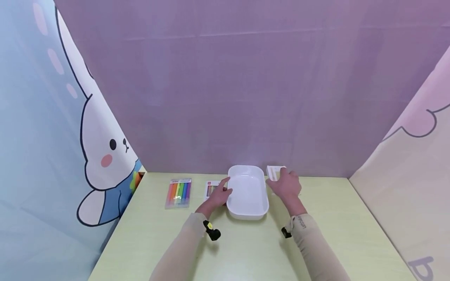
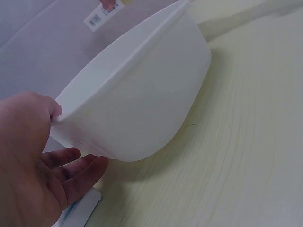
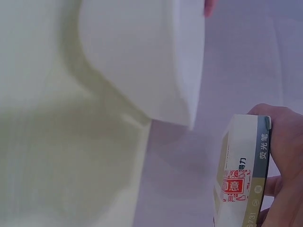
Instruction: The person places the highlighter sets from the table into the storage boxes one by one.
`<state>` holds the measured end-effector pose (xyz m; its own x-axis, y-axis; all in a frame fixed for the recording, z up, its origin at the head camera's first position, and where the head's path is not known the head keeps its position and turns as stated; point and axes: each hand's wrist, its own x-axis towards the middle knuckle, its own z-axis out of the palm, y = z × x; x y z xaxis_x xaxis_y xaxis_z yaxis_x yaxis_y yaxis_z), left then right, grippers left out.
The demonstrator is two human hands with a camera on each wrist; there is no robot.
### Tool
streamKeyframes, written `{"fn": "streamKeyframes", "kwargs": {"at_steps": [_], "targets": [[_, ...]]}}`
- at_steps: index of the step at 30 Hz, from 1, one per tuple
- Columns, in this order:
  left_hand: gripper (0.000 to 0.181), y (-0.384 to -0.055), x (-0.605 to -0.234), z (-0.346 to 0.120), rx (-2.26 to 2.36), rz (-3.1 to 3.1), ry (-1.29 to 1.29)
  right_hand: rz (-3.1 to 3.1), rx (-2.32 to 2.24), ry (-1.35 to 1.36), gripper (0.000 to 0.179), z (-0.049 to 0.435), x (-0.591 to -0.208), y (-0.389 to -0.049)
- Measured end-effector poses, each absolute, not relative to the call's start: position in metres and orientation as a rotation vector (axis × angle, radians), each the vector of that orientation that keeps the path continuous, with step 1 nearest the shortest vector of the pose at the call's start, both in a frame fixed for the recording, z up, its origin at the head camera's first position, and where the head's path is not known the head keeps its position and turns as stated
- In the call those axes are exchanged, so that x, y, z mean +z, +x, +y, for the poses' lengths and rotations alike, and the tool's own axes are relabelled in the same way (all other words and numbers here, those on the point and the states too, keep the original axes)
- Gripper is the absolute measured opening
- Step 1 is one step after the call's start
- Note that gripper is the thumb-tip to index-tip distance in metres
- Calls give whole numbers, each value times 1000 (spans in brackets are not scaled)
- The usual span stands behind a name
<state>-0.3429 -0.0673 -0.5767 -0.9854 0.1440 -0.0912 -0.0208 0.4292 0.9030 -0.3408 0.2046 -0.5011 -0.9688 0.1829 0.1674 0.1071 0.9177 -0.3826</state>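
A white plastic basin sits on the table in the head view. My left hand grips its left rim; in the left wrist view the thumb is over the edge and the other fingers are under it, against the outer wall. To the right of the basin, my right hand holds a white highlighter box. Seen from the right wrist, the box has a grey and tan end panel and a red printed patch, and the hand wraps its far side. A barcode shows on it in the left wrist view.
Left of the basin lies a small white box with a red mark, partly behind my left hand. Further left is a clear pack of rainbow-coloured pens. A purple cloth hangs along the table's back edge, with printed cloths on both sides.
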Motion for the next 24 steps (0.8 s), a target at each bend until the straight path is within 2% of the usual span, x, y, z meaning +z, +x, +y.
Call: {"fn": "streamKeyframes", "kwargs": {"at_steps": [9, 24], "targets": [[57, -342, -578, -67, 1656, 2500, 129, -2886, 529, -176, 83, 174, -481, -340], [56, -340, -584, -66, 1696, 2498, 114, -2898, 498, -116, 82, 133, -479, -338]]}}
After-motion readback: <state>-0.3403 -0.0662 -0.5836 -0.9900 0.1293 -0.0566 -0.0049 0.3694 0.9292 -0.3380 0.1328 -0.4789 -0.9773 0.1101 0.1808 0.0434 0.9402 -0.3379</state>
